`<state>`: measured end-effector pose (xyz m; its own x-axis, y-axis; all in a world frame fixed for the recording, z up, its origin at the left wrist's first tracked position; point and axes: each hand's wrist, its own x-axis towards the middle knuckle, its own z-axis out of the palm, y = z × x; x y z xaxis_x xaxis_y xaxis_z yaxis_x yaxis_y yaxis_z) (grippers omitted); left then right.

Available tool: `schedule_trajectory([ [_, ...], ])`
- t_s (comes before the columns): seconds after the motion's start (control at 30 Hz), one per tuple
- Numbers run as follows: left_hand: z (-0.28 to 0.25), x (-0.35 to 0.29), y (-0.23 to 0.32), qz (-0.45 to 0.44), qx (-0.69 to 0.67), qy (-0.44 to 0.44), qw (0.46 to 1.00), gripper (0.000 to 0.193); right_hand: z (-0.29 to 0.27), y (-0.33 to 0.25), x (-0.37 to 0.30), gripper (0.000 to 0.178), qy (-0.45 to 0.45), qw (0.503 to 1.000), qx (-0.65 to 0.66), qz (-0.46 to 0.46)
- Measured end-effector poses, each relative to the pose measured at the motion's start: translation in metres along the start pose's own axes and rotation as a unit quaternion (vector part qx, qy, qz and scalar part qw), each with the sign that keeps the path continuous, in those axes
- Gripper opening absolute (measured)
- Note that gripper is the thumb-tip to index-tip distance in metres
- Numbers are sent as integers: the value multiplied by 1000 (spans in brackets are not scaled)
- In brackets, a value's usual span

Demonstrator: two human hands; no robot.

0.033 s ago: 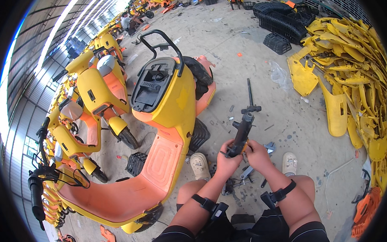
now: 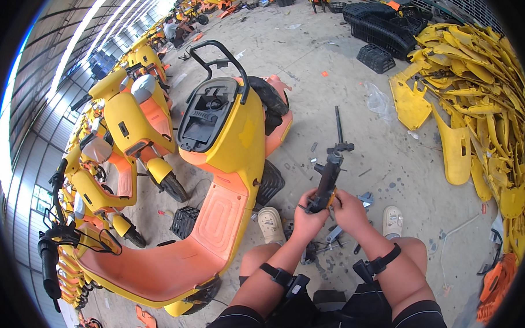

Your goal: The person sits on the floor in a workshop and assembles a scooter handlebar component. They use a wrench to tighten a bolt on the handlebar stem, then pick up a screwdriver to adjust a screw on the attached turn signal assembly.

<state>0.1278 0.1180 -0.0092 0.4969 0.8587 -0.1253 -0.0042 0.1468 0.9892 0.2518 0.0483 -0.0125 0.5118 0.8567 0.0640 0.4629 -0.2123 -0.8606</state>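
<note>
Between my knees, my left hand point(image 2: 311, 220) is closed round the lower end of a black tube-shaped part point(image 2: 330, 174) with short side projections. On its other side my right hand point(image 2: 350, 212) is closed against the same end, where a bit of orange shows; its fingertips are partly hidden. The part points up and away from me, and its exact kind is unclear. Past its far end lies a thin dark rod with a crosspiece point(image 2: 338, 126); whether they touch I cannot tell. Beneath my wrists, metal tools point(image 2: 334, 234) and small dark parts lie on the floor.
A yellow and orange scooter point(image 2: 232, 130) with an open seat compartment stands close at my left. More scooters point(image 2: 122, 125) line up behind it. Yellow body panels point(image 2: 473, 81) are heaped at right, near black plastic baskets point(image 2: 379, 30). A person point(image 2: 171, 29) sits far back.
</note>
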Motion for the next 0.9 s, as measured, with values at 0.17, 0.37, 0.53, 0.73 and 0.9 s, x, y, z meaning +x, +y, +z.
schedule_trajectory([
  [0.17, -3, 0, -12, -4, -14, -3, 1000, 51, -1, -13, -9, 22, 24, 990, -132, -50],
  [0.37, 1, -2, -9, 19, 54, -20, 998, 54, 17, 23, -2, 20, 4, 976, 174, 128],
  [0.53, -9, -6, 3, 90, 95, -49, 990, 56, -20, 14, 11, 11, -258, 665, 572, 405],
  [0.73, -9, -5, 2, 47, 59, -34, 997, 56, -11, 1, 4, 12, -191, 829, 432, 298],
  [0.9, -5, -4, -2, -3, -4, -5, 1000, 50, 12, 11, -6, 21, 2, 996, 92, 19],
])
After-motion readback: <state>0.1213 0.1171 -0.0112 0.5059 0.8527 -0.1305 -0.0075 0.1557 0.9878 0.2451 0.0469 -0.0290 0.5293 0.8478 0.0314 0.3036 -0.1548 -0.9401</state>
